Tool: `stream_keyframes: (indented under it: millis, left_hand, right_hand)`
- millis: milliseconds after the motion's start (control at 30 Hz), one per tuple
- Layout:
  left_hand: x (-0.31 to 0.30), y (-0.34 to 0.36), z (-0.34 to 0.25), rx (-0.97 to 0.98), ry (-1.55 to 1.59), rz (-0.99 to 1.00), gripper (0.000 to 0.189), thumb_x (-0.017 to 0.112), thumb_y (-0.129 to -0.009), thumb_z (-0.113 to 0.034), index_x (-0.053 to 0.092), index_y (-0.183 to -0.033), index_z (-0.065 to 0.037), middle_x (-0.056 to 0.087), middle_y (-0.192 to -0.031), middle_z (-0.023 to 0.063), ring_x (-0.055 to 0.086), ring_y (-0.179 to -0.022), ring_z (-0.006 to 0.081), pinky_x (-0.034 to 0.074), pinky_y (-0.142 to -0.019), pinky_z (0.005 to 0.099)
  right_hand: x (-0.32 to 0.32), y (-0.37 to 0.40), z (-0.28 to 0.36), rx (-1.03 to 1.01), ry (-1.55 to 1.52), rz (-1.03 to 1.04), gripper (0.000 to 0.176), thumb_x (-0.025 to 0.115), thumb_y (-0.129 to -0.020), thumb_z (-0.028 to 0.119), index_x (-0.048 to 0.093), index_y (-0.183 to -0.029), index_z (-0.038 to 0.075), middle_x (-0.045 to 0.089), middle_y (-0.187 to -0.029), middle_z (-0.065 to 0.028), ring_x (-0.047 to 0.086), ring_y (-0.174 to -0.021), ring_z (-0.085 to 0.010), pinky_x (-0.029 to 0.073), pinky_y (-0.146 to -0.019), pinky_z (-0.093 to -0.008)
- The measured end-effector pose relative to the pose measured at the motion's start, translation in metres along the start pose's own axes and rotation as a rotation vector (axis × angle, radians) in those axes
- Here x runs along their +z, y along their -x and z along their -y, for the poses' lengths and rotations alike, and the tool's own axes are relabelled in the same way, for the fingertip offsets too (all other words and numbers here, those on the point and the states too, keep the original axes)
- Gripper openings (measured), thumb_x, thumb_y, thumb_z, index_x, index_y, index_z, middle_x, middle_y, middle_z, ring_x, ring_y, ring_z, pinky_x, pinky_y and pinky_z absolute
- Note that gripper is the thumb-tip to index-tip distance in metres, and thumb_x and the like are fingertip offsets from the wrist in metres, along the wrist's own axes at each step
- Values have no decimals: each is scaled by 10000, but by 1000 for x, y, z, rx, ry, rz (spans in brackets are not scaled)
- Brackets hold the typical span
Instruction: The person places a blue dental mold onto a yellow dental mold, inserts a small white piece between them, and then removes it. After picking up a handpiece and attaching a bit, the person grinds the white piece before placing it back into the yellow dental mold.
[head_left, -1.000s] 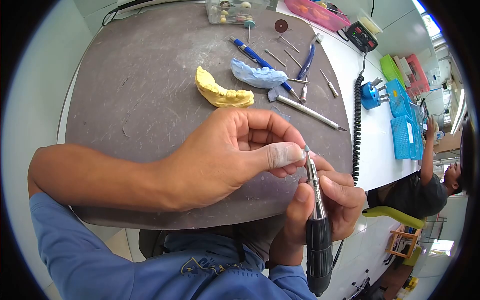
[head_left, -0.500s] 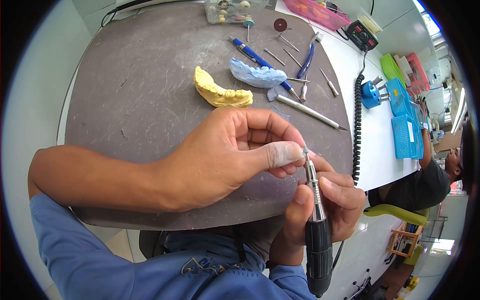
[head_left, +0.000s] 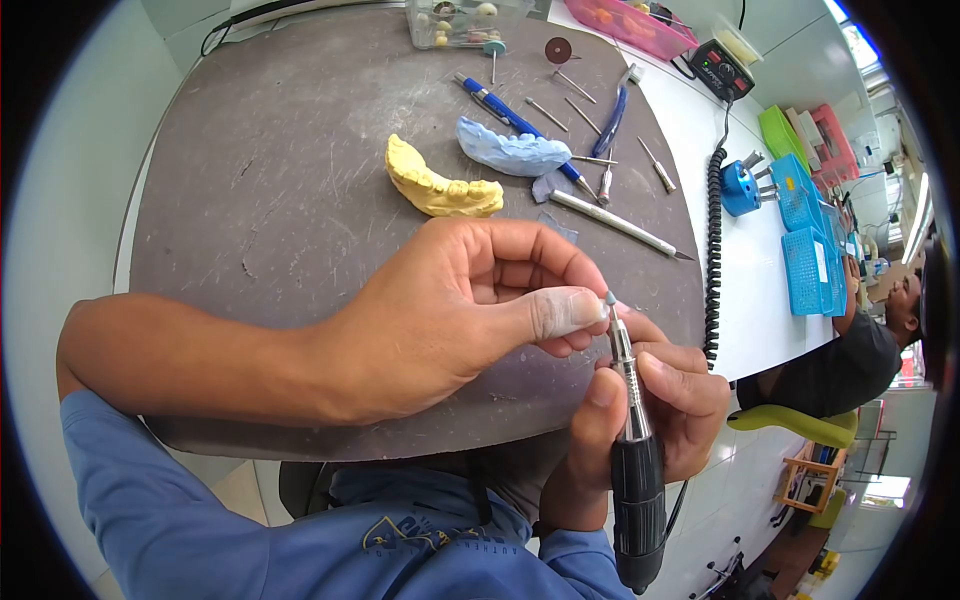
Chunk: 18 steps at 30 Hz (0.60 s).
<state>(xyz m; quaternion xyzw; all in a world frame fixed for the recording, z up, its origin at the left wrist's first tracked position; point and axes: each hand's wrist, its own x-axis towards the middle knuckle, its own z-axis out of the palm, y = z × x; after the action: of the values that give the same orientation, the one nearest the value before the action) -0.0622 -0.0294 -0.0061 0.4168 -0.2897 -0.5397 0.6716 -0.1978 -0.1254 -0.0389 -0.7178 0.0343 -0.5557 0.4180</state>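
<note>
"Scratched, grey-brown counter (head_left: 290,130) before us; what fills our right grip (head_left: 688,400)?"

"A black-and-silver rotary handpiece (head_left: 637,485), its small grey-green pointed tip (head_left: 611,298) raised beside our left grip (head_left: 455,315)."

"Is that one holding anything?"

"We cannot tell; it sits narrow, right at that tip. Beyond lie a yellow dental cast (head_left: 440,187) and a pale-blue dental cast (head_left: 510,150)."
</note>
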Motion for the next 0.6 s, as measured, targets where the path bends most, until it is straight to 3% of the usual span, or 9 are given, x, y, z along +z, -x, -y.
stream_keyframes:
  millis: [600]
  left_hand:
    - [1, 0, 0, -1, -9, 0, 194, 605, -942, -140, 582, -1064, 8, 641, -955, 79, 622, -893, 117, 520, -826, 262]
  right_hand:
    - [0, 1, 1, 18, -39, -28, 322, 758, -760, 19, 511, -966, -1, 609, -784, -157, 693, -879, -344, 597, -776, -356]
